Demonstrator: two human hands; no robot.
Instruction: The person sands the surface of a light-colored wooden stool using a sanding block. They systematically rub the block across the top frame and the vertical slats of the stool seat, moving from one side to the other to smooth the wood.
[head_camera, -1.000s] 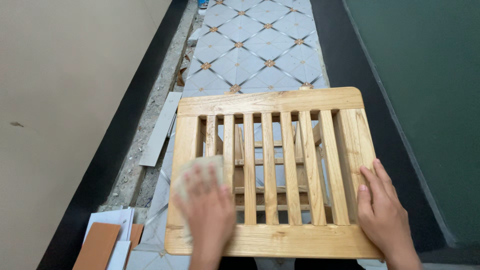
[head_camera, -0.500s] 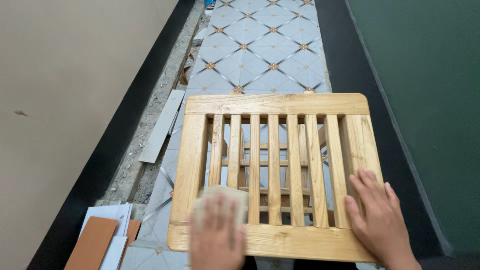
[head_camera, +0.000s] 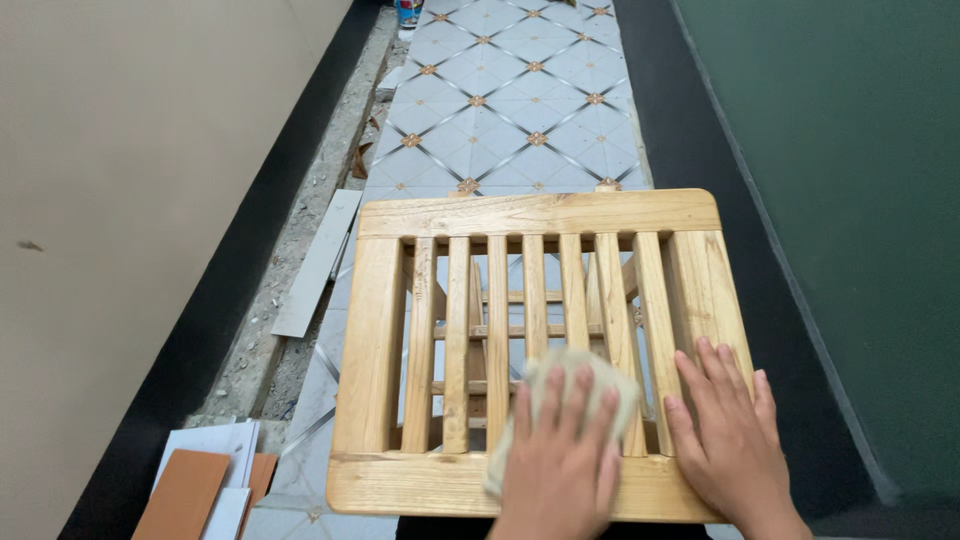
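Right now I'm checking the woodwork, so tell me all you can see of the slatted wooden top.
The slatted wooden top is pale, unpainted wood: a rounded-corner frame around seven upright slats with gaps, through which rails and the patterned tile floor show. It lies flat, seen from above. The left hand presses a beige pad onto the slats near the front edge; the right hand rests flat on its right side.

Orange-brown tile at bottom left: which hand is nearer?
Left. The left hand presses a pale cloth on the wooden slatted stool, closer to the orange-brown tile. The right hand lies flat further away, by the stool's right edge.
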